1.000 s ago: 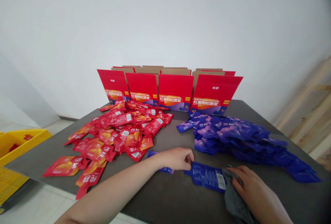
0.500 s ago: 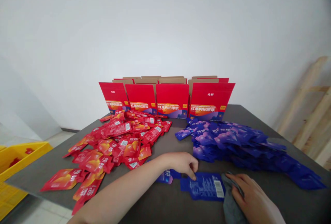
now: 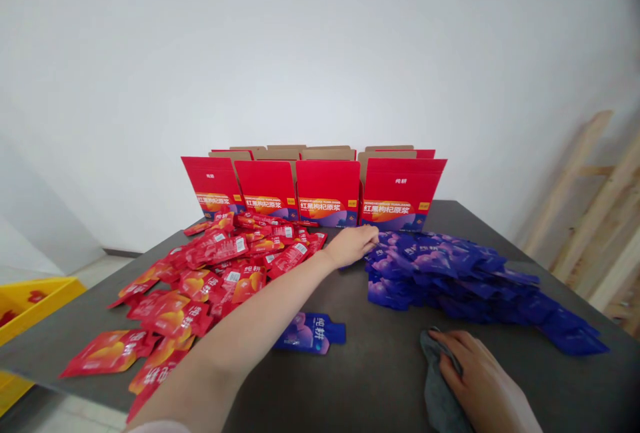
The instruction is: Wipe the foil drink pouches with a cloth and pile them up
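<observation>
My left hand [image 3: 354,245] reaches across the table to the near-left end of the pile of blue sachets [image 3: 440,273]. Its fingers are curled together on a sachet at the pile's edge; the fingertips are partly hidden. Below my left forearm a single blue sachet [image 3: 313,333] lies flat with its printed front up, partly covered by the arm. At the front right, my right hand [image 3: 475,376] is closed around a grey cloth [image 3: 440,386] and rests on the table.
A heap of red sachets [image 3: 210,273] spreads over the table's left side. Several open red cartons [image 3: 327,186] stand in rows at the back, against a white wall. A yellow crate [image 3: 40,300] is at the left, and a wooden frame [image 3: 575,180] at the right.
My left hand has moved from the sachet beside the cloth up to the blue pile. That barcode-side-up sachet no longer lies by my right hand, which still holds the cloth.
</observation>
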{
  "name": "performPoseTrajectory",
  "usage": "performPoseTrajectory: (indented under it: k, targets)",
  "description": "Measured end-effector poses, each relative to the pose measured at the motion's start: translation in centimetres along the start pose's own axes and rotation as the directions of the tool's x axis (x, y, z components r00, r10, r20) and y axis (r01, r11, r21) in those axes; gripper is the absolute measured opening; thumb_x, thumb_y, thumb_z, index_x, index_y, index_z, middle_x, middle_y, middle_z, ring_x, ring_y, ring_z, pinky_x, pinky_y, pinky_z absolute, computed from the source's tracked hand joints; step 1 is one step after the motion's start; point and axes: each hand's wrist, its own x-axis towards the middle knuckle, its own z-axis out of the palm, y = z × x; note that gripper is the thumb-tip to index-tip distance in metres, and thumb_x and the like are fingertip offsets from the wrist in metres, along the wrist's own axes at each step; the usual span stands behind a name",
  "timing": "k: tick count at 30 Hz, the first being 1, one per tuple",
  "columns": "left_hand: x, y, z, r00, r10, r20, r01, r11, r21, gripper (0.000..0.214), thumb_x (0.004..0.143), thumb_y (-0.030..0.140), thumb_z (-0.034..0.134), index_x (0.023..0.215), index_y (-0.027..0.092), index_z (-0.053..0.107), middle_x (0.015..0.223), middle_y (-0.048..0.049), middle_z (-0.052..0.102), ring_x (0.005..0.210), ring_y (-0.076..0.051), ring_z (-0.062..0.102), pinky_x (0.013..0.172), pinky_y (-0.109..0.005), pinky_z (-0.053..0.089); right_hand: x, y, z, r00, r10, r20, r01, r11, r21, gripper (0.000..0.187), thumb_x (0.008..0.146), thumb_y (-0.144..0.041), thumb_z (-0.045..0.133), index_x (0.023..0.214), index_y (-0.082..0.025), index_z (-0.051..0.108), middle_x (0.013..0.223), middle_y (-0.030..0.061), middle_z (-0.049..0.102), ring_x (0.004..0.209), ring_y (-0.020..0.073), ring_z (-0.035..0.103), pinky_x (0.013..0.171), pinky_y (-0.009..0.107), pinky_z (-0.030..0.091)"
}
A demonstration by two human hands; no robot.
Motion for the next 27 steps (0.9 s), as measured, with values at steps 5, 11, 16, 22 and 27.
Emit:
performPoseTrajectory:
  k: [5,11,16,22,27]
  targets:
    - [2.9,0.1,3.0,0.997,0.032,0.065,-0.034,0.999,0.036,0.016,0.095,0.024,0.048,0.102,0.015,0.06,0.099,-0.0056,0.062,0.087,-0.016,0.06,0.075,-0.028,0.051,0.0,0.2,0.0,1.0,0.01,0.003,-0.01,1.0,0.007,0.038,0.088,-0.037,0.041,0.115,-0.027,0.065,0.109,0.0029,0.065,0.102,0.0169,0.062,0.091,0.033,0.048]
    - [3.6,1.0,3.8,0.994,0.036,0.099,-0.044,0.996,0.081,0.035,0.093,0.035,0.056,0.122,0.015,0.055,0.12,-0.01,0.057,0.102,-0.021,0.059,0.086,-0.042,0.053,-0.1,0.0,-0.1,1.0,0.023,0.011,-0.023,1.0,0.021,0.038,0.089,-0.036,0.039,0.117,-0.026,0.064,0.11,0.0029,0.065,0.104,0.0169,0.06,0.092,0.034,0.047]
    - [3.1,1.4,3.7,0.993,0.01,0.118,-0.023,0.993,0.114,0.032,0.093,0.032,0.055,0.12,0.015,0.055,0.119,-0.0097,0.057,0.101,-0.02,0.059,0.085,-0.04,0.053,-0.1,-0.3,-0.2,1.0,0.021,-0.003,-0.021,1.0,0.016,0.037,0.088,-0.033,0.04,0.115,-0.026,0.065,0.109,0.0029,0.065,0.101,0.017,0.061,0.088,0.033,0.048]
    - [-3.7,1.8,0.2,0.984,-0.105,0.146,0.083,0.985,0.15,0.022,0.087,0.013,0.049,0.106,0.015,0.06,0.106,-0.0086,0.062,0.096,-0.02,0.06,0.082,-0.031,0.048,-0.2,-0.9,-0.9,0.999,-0.009,-0.036,0.009,1.0,0.01,0.036,0.088,-0.032,0.041,0.115,-0.025,0.064,0.108,0.0036,0.065,0.1,0.0178,0.061,0.085,0.033,0.049]
    - [-11.8,4.5,-3.3,0.791,-0.268,0.55,0.235,0.963,0.132,0.038,0.069,0.043,0.074,0.097,0.021,0.063,0.095,-0.0031,0.063,0.084,-0.02,0.06,0.07,-0.026,0.044,-0.2,-1.5,-1.2,0.999,0.02,-0.027,-0.02,1.0,0.019,0.035,0.088,-0.033,0.041,0.113,-0.024,0.064,0.108,0.0045,0.065,0.101,0.0193,0.06,0.087,0.036,0.048]
